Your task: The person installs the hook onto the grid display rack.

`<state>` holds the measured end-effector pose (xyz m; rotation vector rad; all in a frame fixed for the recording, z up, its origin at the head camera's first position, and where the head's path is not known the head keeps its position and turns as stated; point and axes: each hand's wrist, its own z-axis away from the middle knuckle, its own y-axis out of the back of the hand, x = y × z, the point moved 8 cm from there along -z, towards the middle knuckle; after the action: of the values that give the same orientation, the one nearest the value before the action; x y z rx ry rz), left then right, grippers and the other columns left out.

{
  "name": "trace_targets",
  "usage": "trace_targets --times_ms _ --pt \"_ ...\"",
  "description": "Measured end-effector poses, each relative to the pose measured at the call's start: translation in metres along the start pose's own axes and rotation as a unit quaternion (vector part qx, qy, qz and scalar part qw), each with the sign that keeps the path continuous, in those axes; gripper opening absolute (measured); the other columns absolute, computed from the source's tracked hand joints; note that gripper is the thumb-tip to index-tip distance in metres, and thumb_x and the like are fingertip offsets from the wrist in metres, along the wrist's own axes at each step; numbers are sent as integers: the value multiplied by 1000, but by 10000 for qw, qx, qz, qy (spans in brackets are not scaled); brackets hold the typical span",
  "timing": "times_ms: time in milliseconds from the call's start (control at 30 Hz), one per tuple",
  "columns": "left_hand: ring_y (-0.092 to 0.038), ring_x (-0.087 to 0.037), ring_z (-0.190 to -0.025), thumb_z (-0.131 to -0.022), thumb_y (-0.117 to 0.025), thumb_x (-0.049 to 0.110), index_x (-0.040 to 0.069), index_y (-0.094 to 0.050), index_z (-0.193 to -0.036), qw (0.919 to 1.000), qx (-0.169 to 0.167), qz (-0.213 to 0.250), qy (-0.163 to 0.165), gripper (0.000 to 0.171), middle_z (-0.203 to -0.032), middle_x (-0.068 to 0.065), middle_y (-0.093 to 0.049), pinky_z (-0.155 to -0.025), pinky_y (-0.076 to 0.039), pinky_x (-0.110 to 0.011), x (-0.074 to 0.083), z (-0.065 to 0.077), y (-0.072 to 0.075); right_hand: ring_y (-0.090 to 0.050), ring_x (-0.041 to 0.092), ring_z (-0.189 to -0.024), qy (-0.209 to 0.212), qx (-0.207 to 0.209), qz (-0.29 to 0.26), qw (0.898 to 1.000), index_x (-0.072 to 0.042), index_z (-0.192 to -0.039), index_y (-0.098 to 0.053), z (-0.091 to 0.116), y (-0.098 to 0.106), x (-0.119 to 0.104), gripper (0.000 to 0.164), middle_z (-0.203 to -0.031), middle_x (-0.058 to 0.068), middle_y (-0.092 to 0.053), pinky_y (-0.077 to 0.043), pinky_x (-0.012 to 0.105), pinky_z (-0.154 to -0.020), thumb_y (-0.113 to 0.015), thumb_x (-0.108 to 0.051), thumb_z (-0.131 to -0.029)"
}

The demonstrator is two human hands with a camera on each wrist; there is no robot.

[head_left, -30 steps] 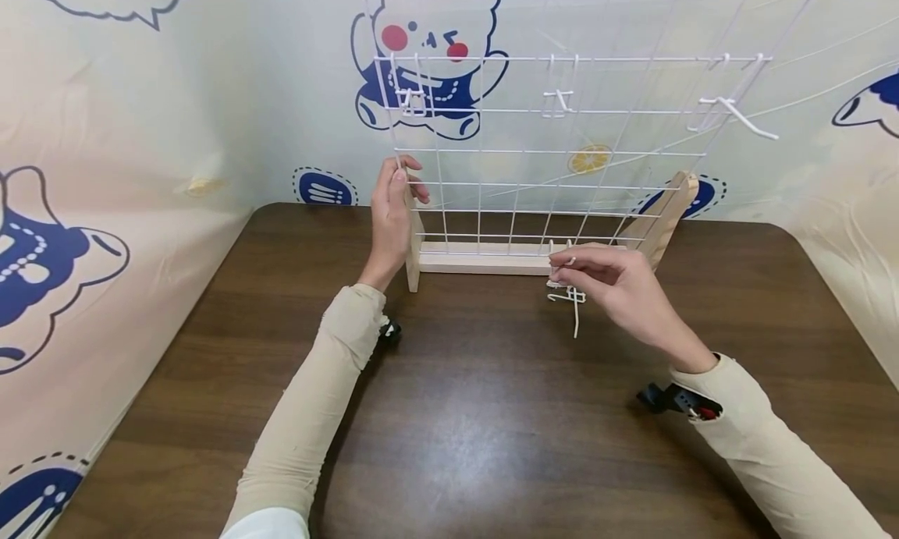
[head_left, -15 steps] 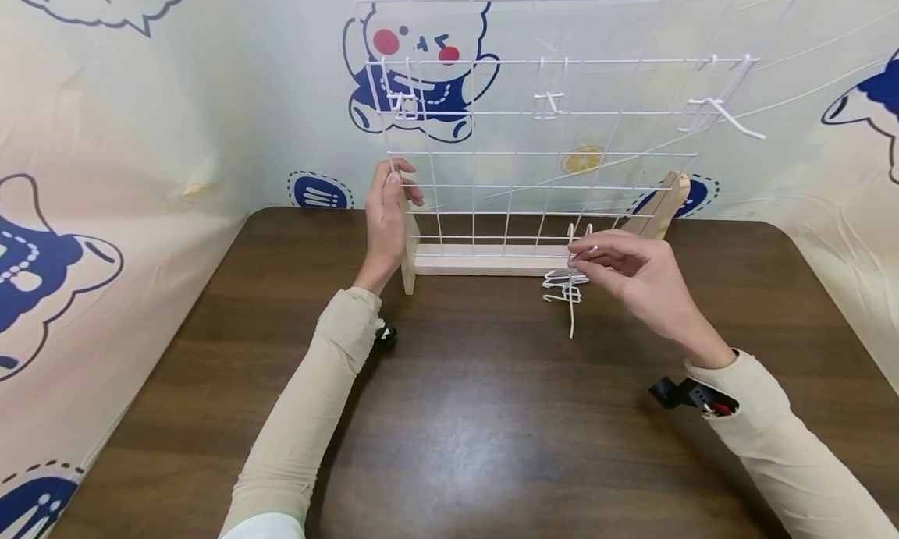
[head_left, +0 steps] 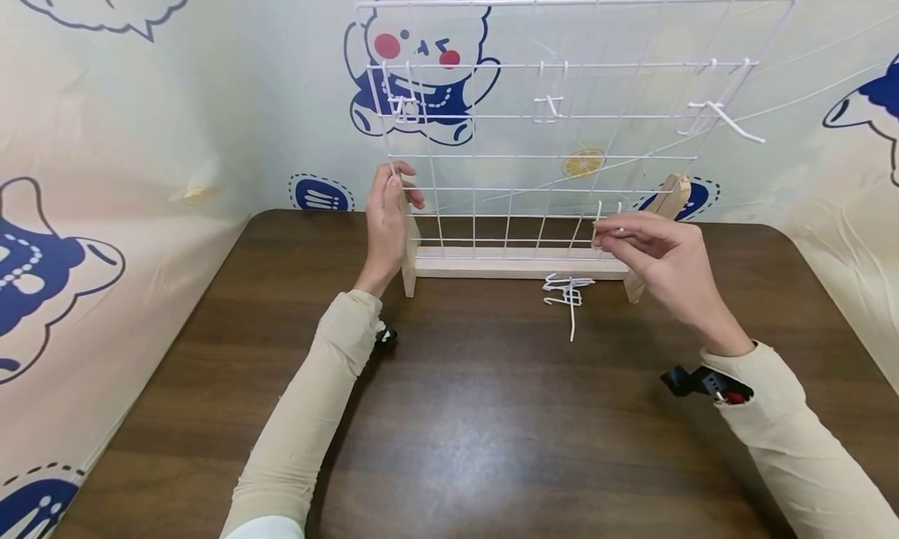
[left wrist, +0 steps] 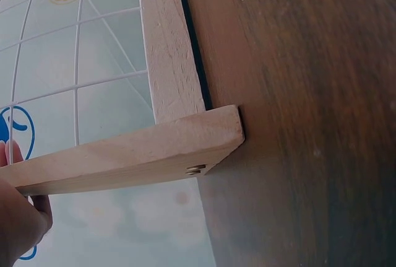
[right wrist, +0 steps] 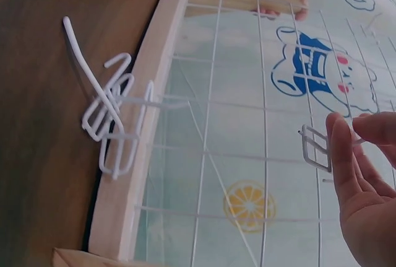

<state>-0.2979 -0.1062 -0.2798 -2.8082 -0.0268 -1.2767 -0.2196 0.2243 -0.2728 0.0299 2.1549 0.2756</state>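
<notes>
Pinching one white hook (right wrist: 317,148): right grip (head_left: 660,262), shifted towards two o'clock, clear of the loose hooks (head_left: 572,309). Clasping wooden upright (head_left: 410,258): left grip (head_left: 388,221). Hanging on wire grid (head_left: 492,189) seemingly pending.

Takes in one left hand (head_left: 385,227) and one right hand (head_left: 663,262), two beige sleeves (head_left: 337,344) and two black wrist devices (head_left: 702,384). Includes one wire grid (head_left: 548,157) with two wooden side pieces (head_left: 410,266) and one wooden crossbar (head_left: 520,269). Numbers three hanging hooks (head_left: 733,123) on the grid, one held hook (right wrist: 315,148), and at least two loose hooks (head_left: 572,293) on one table (head_left: 463,445), too tangled to count exactly.
</notes>
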Motion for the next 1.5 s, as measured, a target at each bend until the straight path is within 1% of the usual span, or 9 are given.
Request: trace_targets --times_ms 367,567,733,867,967,1100,1333,1433,1500 --pt "-50 -53 -76 -105 -29 7 -17 -47 -110 9999 -12 -135 -62 30 -86 -39 -48 -74 -48 -40 -1 0 1 -72 21 -85 84 258 -450 9986 22 -103 -64 -19 11 -14 21 -96 24 -71 -56 22 -81 -62 23 -82" --pt "-50 -51 -77 -105 -29 7 -16 -47 -110 10000 -12 -59 -50 30 -89 -40 -47 -73 -50 -41 -7 -1 1 -72 20 -86 72 242 -497 9984 22 -103 -65 -24 14 3 20 -98 23 -71 -56 23 -80 -63 21 -83" --pt "-55 -36 -75 -105 -29 9 -14 -48 -112 10000 14 -23 -53 31 -91 -40 -48 -73 -50 -40 -28 -2 5 -72 20 -87 12 153 -358 9992 20 -104 -66 -21 13 24 21 -100 23 -71 -56 23 -82 -63 22 -83" --pt "-56 -31 -75 -107 -30 13 -9 -51 -112 10000 57 -38 -52 31 -89 -34 -51 -72 -49 -34 -35 -3 6 -69 17 -96 -108 103 161 9998 17 -102 -69 -13 9 32 19 -108 21 -69 -54 19 -84 -64 19 -84" --pt "-55 -39 -76 -107 -32 18 -3 -54 -111 9999 85 -44 -89 30 -89 -31 -52 -72 -50 -31 -36 -3 7 -67 16 -101 -169 101 405 9990 16 -101 -69 -8 3 31 17 -113 17 -68 -53 18 -86 -65 18 -84" --pt "-55 -41 -76 -107 -33 20 0 -54 -110 9999 68 -45 -143 29 -91 -31 -51 -72 -51 -30 -34 -3 8 -68 16 -99 -179 112 139 9997 19 -102 -67 -4 -1 30 20 -117 15 -66 -54 19 -85 -65 20 -83" --pt "-55 -38 -77 -107 -31 16 -6 -52 -112 9999 69 -75 -71 31 -92 -34 -50 -72 -50 -32 -35 -2 8 -69 19 -98 -197 86 757 9969 14 -102 -70 -3 -7 10 20 -118 10 -67 -54 19 -84 -67 17 -82" --pt "-55 -34 -76 -107 -29 12 -10 -50 -113 9999 68 -105 -24 31 -93 -37 -50 -73 -50 -35 -31 -2 7 -68 20 -95 -142 86 1048 9944 12 -104 -70 -2 -9 1 22 -118 15 -67 -54 18 -82 -68 16 -83" --pt "-54 -40 -76 -106 -29 10 -13 -49 -113 9999 36 -92 -27 31 -92 -40 -49 -73 -50 -37 -23 -2 5 -68 19 -96 -36 91 1105 9938 11 -105 -71 -1 -10 -3 22 -118 19 -67 -53 17 -81 -67 16 -83"
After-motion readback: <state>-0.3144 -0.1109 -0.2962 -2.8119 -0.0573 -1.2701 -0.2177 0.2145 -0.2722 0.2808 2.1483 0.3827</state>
